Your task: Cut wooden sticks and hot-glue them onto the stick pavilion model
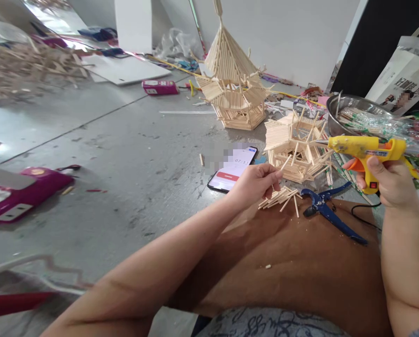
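Note:
Between thumb and fingertips, my left hand pinches a short wooden stick, its tip pointing up and right. My right hand grips a yellow hot glue gun with an orange trigger, the nozzle pointing left. Just behind the stick stands a low stick-built model with an open top and upright posts. A small pile of cut sticks lies below my left hand on a brown board. Beside the pile rests a blue hand cutter, its handles spread.
A tall stick pagoda stands behind. A phone lies left of the low model. A metal bowl of wrapped sticks is at the right. Purple power strips and a stick heap are on the left.

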A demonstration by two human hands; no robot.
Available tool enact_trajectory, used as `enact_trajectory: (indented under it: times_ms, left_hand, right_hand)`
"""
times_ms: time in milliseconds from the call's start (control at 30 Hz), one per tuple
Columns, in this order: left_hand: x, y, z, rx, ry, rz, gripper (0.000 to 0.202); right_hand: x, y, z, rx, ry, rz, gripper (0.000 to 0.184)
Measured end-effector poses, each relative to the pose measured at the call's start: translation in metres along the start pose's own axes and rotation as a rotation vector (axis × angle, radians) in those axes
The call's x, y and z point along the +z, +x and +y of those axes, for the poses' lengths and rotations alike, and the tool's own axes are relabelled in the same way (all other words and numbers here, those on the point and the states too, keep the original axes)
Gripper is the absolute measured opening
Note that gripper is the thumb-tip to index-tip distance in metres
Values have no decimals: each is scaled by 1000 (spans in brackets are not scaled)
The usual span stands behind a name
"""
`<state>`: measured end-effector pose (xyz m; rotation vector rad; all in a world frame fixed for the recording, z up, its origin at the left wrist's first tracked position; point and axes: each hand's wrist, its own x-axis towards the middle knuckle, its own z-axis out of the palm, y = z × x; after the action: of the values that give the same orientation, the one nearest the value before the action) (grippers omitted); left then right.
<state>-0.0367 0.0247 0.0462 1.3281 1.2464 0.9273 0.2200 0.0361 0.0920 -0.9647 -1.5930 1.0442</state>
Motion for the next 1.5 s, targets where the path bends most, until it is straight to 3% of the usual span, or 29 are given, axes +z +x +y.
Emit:
enact_trajectory:
  times_ms: [167,367,667,1100,1500]
  left_hand:
    - [6,8,4,22,-25,73,37]
    - [14,12,4,84,-152,106,28]
    - [18,16,-5,116,-176,86,19]
    - [8,22,-26,333,149,164,16]
    - [8,21,-26,332,150,148,17]
  right_hand:
    - [8,11,-4,-5,4,-18,21]
    - [17,29,-14,-17,-30,-26,20]
    - [18,36,12,102,-23,-22,21]
    - [19,31,13,179,46,-50,21]
    - [21,29,8,173,22,-73,22]
